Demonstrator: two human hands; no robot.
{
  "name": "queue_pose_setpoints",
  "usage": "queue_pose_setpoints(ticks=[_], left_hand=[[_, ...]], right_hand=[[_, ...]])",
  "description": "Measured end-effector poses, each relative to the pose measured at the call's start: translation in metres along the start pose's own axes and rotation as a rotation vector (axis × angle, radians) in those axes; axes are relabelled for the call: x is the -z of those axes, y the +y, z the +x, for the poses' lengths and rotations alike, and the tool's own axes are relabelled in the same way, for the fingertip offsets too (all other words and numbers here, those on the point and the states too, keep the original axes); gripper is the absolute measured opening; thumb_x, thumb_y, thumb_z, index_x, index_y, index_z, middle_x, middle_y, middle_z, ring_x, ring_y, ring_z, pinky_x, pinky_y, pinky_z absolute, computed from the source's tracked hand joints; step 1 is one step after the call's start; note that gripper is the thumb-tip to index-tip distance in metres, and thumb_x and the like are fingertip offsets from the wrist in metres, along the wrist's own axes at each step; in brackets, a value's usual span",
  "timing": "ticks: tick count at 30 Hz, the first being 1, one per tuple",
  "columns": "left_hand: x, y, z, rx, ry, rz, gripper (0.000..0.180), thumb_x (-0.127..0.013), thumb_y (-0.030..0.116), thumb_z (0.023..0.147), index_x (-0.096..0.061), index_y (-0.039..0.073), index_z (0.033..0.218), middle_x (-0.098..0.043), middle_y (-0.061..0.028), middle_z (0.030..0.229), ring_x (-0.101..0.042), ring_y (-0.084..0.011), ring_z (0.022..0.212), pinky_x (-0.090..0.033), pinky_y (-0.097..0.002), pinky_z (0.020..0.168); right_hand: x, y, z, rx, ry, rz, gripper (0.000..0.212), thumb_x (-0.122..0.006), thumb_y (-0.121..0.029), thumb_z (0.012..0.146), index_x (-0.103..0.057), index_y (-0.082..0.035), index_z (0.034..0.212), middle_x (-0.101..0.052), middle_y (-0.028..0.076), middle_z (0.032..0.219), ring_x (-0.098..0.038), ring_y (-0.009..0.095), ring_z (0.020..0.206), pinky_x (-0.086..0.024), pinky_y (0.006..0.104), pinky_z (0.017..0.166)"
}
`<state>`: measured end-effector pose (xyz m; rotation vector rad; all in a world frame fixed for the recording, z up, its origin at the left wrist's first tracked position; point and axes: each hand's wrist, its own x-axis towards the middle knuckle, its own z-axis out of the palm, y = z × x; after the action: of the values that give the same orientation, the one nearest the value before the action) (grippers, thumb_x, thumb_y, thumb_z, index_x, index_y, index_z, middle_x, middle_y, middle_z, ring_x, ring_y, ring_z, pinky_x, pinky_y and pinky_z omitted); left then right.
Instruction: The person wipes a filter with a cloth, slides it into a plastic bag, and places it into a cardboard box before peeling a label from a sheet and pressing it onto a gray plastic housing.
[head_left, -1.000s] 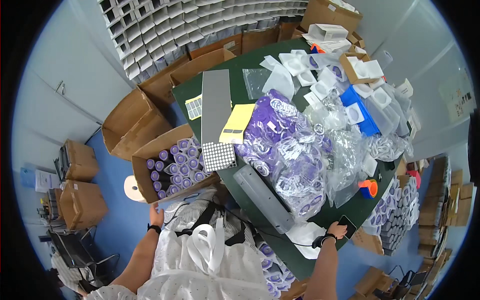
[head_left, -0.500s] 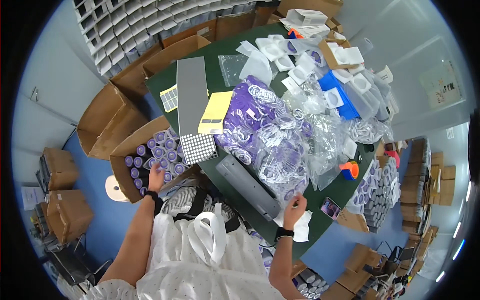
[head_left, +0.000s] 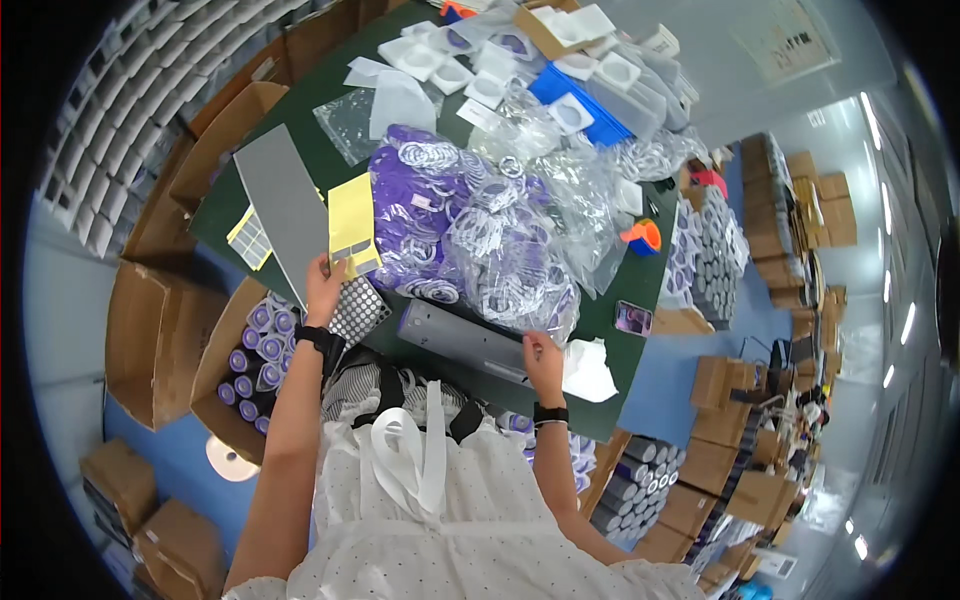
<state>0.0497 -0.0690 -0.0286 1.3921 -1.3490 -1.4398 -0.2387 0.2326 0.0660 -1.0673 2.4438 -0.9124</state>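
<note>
My left hand (head_left: 323,290) is at the lower corner of a yellow label sheet (head_left: 350,215), its fingers closed on the edge. A sheet of round white dots (head_left: 359,312) lies just below that hand, partly covered by it. A long grey board (head_left: 275,195) lies beside the yellow sheet. My right hand (head_left: 545,365) is curled at the right end of a long grey bar-shaped device (head_left: 460,338); what its fingers hold, if anything, is hidden. A crumpled white paper (head_left: 589,371) lies right of it.
Clear bags of purple parts (head_left: 410,210) and white rings (head_left: 505,260) cover the middle of the green table (head_left: 480,392). A blue tray (head_left: 590,105), orange tape dispenser (head_left: 641,237) and phone (head_left: 632,318) lie around them. At left stands a carton (head_left: 212,400) of purple-ended cylinders.
My left hand has left the carton of cylinders and come up to the yellow sheet. The right hand is now closer to the grey device's end. The whole view has turned.
</note>
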Motion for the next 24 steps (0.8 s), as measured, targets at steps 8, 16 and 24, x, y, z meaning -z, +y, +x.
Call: queue_pose_setpoints(ticks=[8, 16, 24], left_hand=[[0.005, -0.023, 0.035, 0.118, -0.122, 0.048, 0.059, -0.073, 0.021, 0.081, -0.044, -0.009, 0.122, -0.059, -0.0175, 0.112, -0.06, -0.0192, 0.097, -0.049, -0.0282, 0.081], [0.015, 0.055, 0.005, 0.242, -0.363, -0.35, 0.036, -0.065, 0.014, 0.088, -0.054, 0.0, 0.12, -0.064, -0.0063, 0.108, -0.061, -0.0128, 0.092, -0.048, -0.0253, 0.08], [0.007, 0.111, -0.033, 0.193, -0.734, -0.321, 0.037, -0.065, 0.009, 0.088, -0.053, 0.0, 0.122, -0.062, -0.0048, 0.111, -0.059, -0.0113, 0.099, -0.047, -0.0262, 0.086]], right_hand=[[-0.037, -0.056, 0.001, 0.171, 0.109, -0.135, 0.013, -0.062, -0.013, 0.085, -0.064, -0.004, 0.094, -0.062, 0.013, 0.095, -0.056, 0.032, 0.094, -0.045, 0.0395, 0.083], [-0.053, -0.114, 0.012, -0.098, -0.117, 0.383, 0.036, -0.069, -0.021, 0.084, -0.059, -0.003, 0.114, -0.061, 0.012, 0.11, -0.057, 0.025, 0.102, -0.046, 0.0357, 0.086], [-0.095, -0.18, 0.026, -0.326, -0.275, 0.947, 0.05, -0.066, -0.023, 0.089, -0.046, -0.004, 0.131, -0.058, 0.007, 0.12, -0.056, 0.011, 0.101, -0.048, 0.0242, 0.075]])
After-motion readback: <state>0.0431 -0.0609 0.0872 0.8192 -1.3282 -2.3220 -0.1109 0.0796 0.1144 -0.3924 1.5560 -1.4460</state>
